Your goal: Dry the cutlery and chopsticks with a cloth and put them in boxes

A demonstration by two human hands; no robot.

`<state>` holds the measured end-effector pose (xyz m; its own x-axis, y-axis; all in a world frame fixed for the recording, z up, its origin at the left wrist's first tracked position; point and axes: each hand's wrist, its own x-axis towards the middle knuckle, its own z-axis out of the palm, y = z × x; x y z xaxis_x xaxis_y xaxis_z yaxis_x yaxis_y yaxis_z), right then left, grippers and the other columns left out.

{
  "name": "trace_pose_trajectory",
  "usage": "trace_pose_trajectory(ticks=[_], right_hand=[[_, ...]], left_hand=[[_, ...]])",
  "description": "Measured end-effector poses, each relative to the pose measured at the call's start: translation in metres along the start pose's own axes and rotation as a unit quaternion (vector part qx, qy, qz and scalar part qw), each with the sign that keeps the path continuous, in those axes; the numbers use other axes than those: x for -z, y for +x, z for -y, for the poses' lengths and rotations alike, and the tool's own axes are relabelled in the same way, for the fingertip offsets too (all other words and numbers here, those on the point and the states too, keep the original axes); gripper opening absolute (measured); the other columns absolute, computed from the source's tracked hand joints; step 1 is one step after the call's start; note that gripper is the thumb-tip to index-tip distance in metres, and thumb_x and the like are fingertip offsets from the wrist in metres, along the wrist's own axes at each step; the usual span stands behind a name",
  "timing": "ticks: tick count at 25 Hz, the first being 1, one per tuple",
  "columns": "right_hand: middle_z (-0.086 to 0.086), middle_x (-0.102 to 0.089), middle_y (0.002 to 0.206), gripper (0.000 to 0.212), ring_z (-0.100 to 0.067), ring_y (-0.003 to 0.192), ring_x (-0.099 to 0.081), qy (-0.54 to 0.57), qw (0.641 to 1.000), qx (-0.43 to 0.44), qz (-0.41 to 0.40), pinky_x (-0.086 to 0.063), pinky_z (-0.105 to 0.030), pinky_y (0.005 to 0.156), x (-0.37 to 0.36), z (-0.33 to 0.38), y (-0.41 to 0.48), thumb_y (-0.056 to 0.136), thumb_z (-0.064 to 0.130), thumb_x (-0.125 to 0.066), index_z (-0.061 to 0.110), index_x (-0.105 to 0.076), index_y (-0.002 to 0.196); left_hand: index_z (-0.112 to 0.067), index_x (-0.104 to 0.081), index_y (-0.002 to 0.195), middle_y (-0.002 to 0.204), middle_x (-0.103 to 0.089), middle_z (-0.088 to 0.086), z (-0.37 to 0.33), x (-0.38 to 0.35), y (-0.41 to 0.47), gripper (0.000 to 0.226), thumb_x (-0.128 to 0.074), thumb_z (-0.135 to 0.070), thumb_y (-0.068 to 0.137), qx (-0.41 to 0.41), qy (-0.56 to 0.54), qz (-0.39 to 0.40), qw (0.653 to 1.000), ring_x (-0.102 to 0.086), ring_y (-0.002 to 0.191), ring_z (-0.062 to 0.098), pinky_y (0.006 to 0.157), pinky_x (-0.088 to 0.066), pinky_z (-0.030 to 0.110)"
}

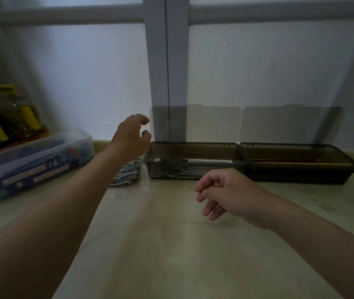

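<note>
At the far left, oil bottles [24, 117] stand behind a clear plastic container [31, 165] on the desk [171, 244], near enough to the outstretched left forearm that a careless sweep back could knock them. The left hand [131, 137] is raised just beside the edge of the upright lid [212, 124] of the left box [193, 143], its fingers loosely curled with a narrow gap to the thumb, holding nothing. If it catches the lid clumsily, the lid could drop hard or the light box could skid. The cloth [126, 173] lies crumpled below that wrist, touching the box's side. The cutlery [178, 169] lies inside this box. The right hand [225, 190] hovers low in front of it, palm turned inward, fingers relaxed and half bent, empty. The right box [301, 175] touches the left one, lid up, with the chopsticks [290, 161] lying lengthwise inside.
</note>
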<state>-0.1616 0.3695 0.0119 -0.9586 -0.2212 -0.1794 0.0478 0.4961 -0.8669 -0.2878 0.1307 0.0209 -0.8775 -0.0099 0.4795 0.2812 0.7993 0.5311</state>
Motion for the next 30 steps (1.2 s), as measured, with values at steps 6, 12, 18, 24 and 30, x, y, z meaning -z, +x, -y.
trace_pose_trajectory(ticks=[6, 12, 18, 24, 30], right_hand=[[-0.003, -0.072, 0.091, 0.018, -0.018, 0.072, -0.073, 0.001, 0.999, 0.004, -0.032, -0.062, -0.033, 0.066, 0.049, -0.027, -0.023, 0.099, 0.005, -0.053, 0.016, -0.066, 0.1], [-0.004, -0.073, 0.085, 0.019, -0.018, 0.068, -0.072, 0.02, 0.995, -0.011, -0.094, -0.061, -0.034, 0.064, 0.109, -0.066, -0.043, 0.097, 0.003, -0.055, 0.016, -0.068, 0.098], [-0.001, -0.069, 0.094, 0.016, -0.013, 0.083, -0.065, -0.122, 0.953, 0.086, -0.265, -0.052, -0.026, 0.068, 0.16, -0.06, -0.013, 0.098, 0.01, -0.052, 0.02, -0.065, 0.099], [-0.01, -0.05, 0.142, 0.042, -0.031, 0.13, -0.045, -0.385, 0.841, 0.159, -0.344, -0.04, -0.046, 0.104, 0.198, -0.04, 0.06, 0.096, 0.021, -0.047, 0.012, -0.05, 0.138], [-0.013, -0.051, 0.14, 0.049, -0.036, 0.126, -0.047, -0.479, 0.829, 0.062, -0.282, -0.035, -0.053, 0.105, 0.215, -0.036, 0.09, 0.096, 0.036, -0.035, 0.012, -0.048, 0.138]], left_hand=[[-0.015, -0.024, 0.147, 0.154, -0.026, 0.007, -0.108, -0.064, 0.059, 0.06, -0.046, -0.027, 0.093, -0.201, 0.215, 0.08, 0.952, -0.028, 0.14, 0.028, 0.112, -0.028, 0.045], [-0.01, -0.032, 0.14, 0.138, -0.044, 0.016, -0.128, -0.091, 0.071, 0.054, -0.033, -0.041, 0.095, -0.196, 0.333, 0.077, 0.919, -0.046, 0.122, 0.034, 0.1, -0.036, 0.047], [-0.011, -0.052, 0.073, 0.064, -0.054, 0.008, -0.145, -0.076, 0.062, 0.046, -0.026, -0.041, 0.095, -0.246, 0.265, -0.013, 0.932, -0.054, 0.058, 0.025, 0.06, -0.039, 0.03], [-0.011, -0.058, 0.087, 0.072, -0.059, 0.005, -0.13, -0.073, 0.042, 0.045, -0.028, -0.043, 0.095, -0.243, 0.26, 0.012, 0.934, -0.055, 0.06, 0.021, 0.061, -0.044, 0.032], [-0.013, -0.059, 0.097, 0.089, -0.063, 0.006, -0.113, -0.081, 0.03, 0.046, -0.026, -0.045, 0.095, -0.224, 0.292, 0.049, 0.928, -0.058, 0.072, 0.024, 0.071, -0.047, 0.036]])
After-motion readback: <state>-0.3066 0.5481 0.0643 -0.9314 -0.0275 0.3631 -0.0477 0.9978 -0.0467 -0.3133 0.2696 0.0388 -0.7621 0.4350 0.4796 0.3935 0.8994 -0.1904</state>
